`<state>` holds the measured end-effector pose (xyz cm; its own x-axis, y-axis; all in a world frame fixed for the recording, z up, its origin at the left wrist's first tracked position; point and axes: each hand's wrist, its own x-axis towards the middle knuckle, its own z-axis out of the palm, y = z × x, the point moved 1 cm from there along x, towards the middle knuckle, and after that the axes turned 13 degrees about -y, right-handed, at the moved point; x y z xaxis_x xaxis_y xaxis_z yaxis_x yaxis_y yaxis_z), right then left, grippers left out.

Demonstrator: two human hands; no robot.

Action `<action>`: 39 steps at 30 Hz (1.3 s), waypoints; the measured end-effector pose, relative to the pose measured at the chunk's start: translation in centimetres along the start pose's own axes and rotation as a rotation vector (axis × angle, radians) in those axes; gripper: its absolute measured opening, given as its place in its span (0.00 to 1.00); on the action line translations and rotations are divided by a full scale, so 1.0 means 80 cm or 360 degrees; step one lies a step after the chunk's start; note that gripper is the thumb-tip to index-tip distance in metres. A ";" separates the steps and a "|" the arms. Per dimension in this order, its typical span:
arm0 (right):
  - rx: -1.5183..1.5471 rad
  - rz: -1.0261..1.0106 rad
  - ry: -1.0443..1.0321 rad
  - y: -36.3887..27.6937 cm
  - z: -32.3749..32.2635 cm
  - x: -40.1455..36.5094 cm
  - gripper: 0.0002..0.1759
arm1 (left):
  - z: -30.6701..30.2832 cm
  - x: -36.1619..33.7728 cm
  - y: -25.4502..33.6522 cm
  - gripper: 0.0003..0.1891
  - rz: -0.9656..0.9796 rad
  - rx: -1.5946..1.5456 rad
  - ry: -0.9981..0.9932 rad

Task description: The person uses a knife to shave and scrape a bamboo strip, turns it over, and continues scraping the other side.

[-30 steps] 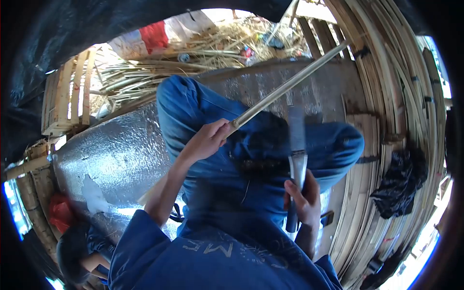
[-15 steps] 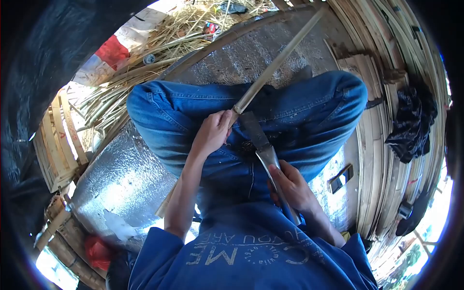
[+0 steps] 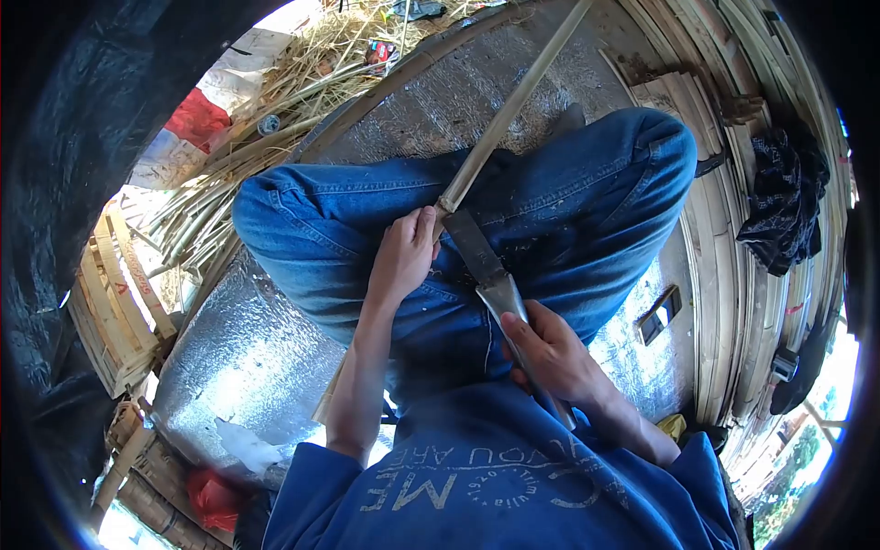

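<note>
My left hand (image 3: 403, 257) is closed round a long split bamboo strip (image 3: 518, 103), just below a node. The strip slants from under my left forearm, across my lap, up to the far right. My right hand (image 3: 553, 356) grips the long metal handle of a broad-bladed knife (image 3: 475, 249). Its dark blade points up and left, with the tip end right at the strip beside the node, close to my left fingers. Both hands are over my crossed legs in blue jeans (image 3: 605, 206).
Bamboo slats (image 3: 710, 275) are stacked along the right, with a dark cloth (image 3: 784, 206) on them. A phone (image 3: 658, 316) lies on the shiny mat (image 3: 247, 367) by my right knee. Bamboo shavings (image 3: 312, 73) heap at the upper left, and a wooden crate (image 3: 115, 293) stands at the left.
The knife blade has moved slightly left, closer to the strip at the node. My left hand keeps its hold on the strip. The whole view has shifted a little.
</note>
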<state>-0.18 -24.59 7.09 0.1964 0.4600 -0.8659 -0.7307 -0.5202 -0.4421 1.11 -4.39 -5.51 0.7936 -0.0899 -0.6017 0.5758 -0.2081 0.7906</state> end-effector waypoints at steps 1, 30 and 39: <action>0.0008 0.0004 0.0007 0.000 0.001 0.001 0.24 | 0.000 0.000 0.003 0.22 -0.0001 0.0000 -0.0011; 0.0298 -0.0704 -0.0449 -0.045 -0.069 -0.036 0.37 | -0.042 -0.082 0.066 0.13 -0.0042 0.0386 -0.0098; -0.0906 -0.0907 -0.0215 -0.082 -0.069 -0.045 0.32 | -0.052 -0.087 0.076 0.12 0.0180 0.0056 -0.0395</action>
<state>7.53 -26.83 11.83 0.3305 0.8283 -0.4524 -0.0909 -0.4491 -0.8888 -0.08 -0.95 3.96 0.7775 -0.3495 -0.5228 0.4759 -0.2164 0.8524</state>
